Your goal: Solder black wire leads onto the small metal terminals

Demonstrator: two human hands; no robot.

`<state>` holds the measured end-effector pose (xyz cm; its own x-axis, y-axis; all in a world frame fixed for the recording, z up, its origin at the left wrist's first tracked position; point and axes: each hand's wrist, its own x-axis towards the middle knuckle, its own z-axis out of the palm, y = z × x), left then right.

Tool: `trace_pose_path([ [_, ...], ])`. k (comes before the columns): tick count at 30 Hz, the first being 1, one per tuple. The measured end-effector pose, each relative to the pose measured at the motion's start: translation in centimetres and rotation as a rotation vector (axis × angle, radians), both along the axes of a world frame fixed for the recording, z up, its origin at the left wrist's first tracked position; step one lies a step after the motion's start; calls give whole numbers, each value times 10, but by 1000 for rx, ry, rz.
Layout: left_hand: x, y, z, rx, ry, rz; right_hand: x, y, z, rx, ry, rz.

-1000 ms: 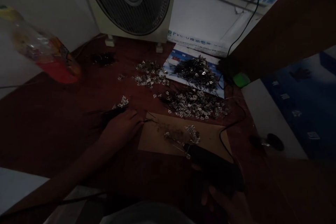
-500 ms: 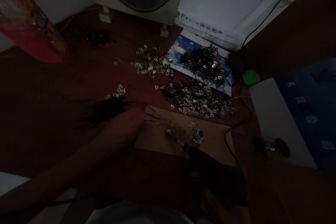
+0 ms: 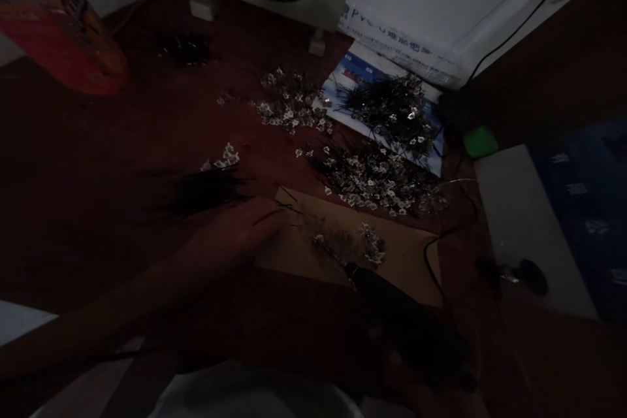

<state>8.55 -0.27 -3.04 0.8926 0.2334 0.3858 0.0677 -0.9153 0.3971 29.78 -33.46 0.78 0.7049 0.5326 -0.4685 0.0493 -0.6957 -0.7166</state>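
Note:
In the dim light my right hand (image 3: 399, 362) is wrapped round a dark soldering gun (image 3: 406, 313), most of the fingers lost in shadow. Its thin metal tip points up and left over a tan board (image 3: 411, 268) and meets a small metal piece (image 3: 318, 239). My left hand (image 3: 255, 219) rests at the board's left edge, fingers drawn together around a thin black wire (image 3: 268, 216); the fingertips are dark and blurred. A small heap of metal pieces (image 3: 373, 245) lies on the board, right of the tip. Beside my left hand is a bundle of black wires (image 3: 206, 192).
Loose metal pieces (image 3: 294, 108) and a larger pile with wires (image 3: 382, 179) lie beyond the board. More wires cover a printed sheet (image 3: 337, 88). A bottle of red liquid (image 3: 73, 46), a fan-like unit (image 3: 264, 10), a green object (image 3: 480, 142) and a black cord (image 3: 431, 268) surround them.
The view has shifted slightly, so most things sit a little higher and farther right. My left hand has moved slightly right over the board's edge. The soldering gun stays in my right hand.

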Motion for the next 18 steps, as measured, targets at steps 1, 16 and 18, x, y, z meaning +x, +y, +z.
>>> trace_pose_path([
  [1, 1, 0, 0, 6, 0, 7, 1, 2, 2, -9, -4, -4],
  [16, 14, -18, -5, 122, -40, 30, -7, 28, 28, -9, 104, 56],
  [18, 13, -20, -1, 114, -18, 17, -8, 32, 32, -17, 97, 54],
])
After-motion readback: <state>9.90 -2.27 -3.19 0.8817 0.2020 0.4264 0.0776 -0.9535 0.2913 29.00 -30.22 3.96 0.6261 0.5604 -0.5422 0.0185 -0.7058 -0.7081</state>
